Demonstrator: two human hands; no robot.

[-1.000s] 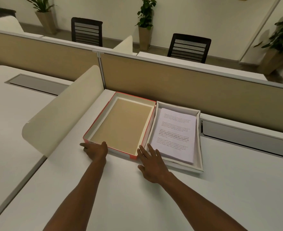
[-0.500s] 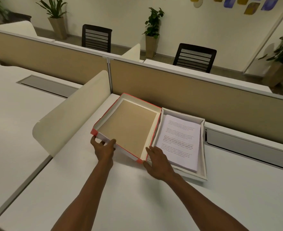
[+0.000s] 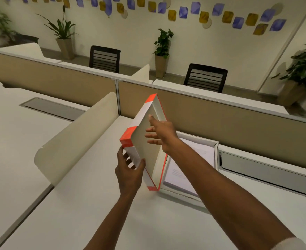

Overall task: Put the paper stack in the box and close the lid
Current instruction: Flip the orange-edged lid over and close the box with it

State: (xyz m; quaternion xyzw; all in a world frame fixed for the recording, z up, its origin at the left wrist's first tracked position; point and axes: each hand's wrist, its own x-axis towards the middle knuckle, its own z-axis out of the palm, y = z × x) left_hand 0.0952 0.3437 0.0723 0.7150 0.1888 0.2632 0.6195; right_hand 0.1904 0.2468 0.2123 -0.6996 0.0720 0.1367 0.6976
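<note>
Left hand (image 3: 129, 170) pinches the near wall of the lid (image 3: 145, 141), tipped up on edge; right hand (image 3: 162, 135) lies spread against its inner face, apparently steadying. Paper stack (image 3: 190, 168) sits in the white box (image 3: 216, 147), right. Risk: thin, smooth cardboard slipping, or a rim catching and creasing loose sheets
</note>
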